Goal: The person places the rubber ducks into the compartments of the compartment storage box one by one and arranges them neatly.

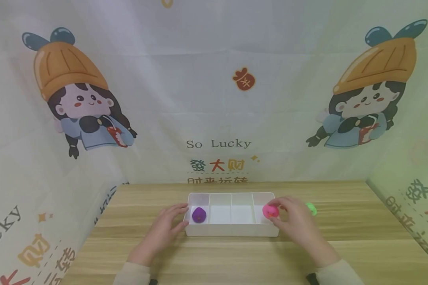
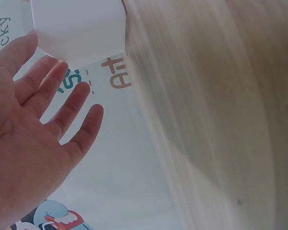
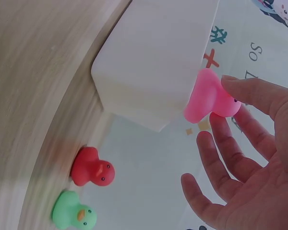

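Observation:
A white divided box [image 1: 232, 230] stands on the table, with a purple rubber duck [image 1: 199, 215] in its leftmost compartment. My right hand [image 1: 296, 219] pinches a pink rubber duck [image 1: 270, 211] between thumb and fingers, over the rightmost compartment. In the right wrist view that pink duck [image 3: 209, 98] is at the box's rim, and its head is partly covered by the thumb. My left hand [image 1: 167, 223] rests its fingertips against the box's left end, its fingers nearly straight; the left wrist view shows the thumb and fingertips at the box's end wall [image 2: 81, 33].
Right of the box a green rubber duck [image 1: 311, 208] sits on the wooden table [image 1: 232, 257], partly behind my right hand. A red rubber duck [image 3: 92, 166] beside it shows only in the right wrist view. Printed cloth [image 1: 207, 99] hangs behind the table and at both sides.

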Available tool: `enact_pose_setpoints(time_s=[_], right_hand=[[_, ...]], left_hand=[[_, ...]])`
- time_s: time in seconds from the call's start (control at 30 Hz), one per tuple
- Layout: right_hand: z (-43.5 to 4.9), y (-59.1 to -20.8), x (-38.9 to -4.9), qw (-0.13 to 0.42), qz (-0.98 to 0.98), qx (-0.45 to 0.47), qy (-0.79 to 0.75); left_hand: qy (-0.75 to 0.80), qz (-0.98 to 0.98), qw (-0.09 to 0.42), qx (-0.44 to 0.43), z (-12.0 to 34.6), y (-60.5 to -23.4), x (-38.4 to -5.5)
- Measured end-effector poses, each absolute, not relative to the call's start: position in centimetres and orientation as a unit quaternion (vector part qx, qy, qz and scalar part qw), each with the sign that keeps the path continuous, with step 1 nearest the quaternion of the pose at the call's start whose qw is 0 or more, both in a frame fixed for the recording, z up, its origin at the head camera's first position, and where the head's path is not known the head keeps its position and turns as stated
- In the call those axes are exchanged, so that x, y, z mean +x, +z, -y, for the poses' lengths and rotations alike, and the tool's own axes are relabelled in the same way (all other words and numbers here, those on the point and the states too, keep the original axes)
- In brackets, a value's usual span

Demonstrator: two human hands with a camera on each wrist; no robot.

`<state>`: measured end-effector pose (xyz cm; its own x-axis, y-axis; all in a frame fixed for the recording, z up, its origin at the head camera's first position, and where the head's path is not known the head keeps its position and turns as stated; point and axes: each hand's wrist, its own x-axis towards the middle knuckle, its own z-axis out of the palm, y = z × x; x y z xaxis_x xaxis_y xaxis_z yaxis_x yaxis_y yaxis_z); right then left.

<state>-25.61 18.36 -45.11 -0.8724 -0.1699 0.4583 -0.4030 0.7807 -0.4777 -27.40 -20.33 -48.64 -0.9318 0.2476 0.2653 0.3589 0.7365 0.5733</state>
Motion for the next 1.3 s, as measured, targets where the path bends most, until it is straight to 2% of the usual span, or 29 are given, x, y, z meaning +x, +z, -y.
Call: enact_pose_setpoints(time_s=[0.3, 0.53, 0.8, 1.13, 1.3], right_hand=[[-17.2, -45.4, -26.0, 0.204, 0.920, 0.168, 0.288], [-16.5, -45.5, -26.4, 0.210, 0.922, 0.176, 0.275], [-15.5, -45.6, -26.6, 0.168, 0.931, 0.158, 0.284], [-14.1, -45.2, -27.0, 0.171, 0.933, 0.163, 0.271], [-13.5, -45.3, -27.1, 0.153, 0.938, 0.151, 0.273]], left_hand=[[-0.325, 0.926, 0.092, -0.167, 20.4, -48.7, -27.3], [-0.324, 0.930, 0.074, -0.158, 20.4, -48.6, -27.3], [-0.323, 0.931, 0.069, -0.157, 20.4, -48.5, -27.4], [-0.321, 0.930, 0.079, -0.161, 20.3, -48.3, -27.2], [-0.320, 0.930, 0.083, -0.162, 20.3, -48.4, -27.2]])
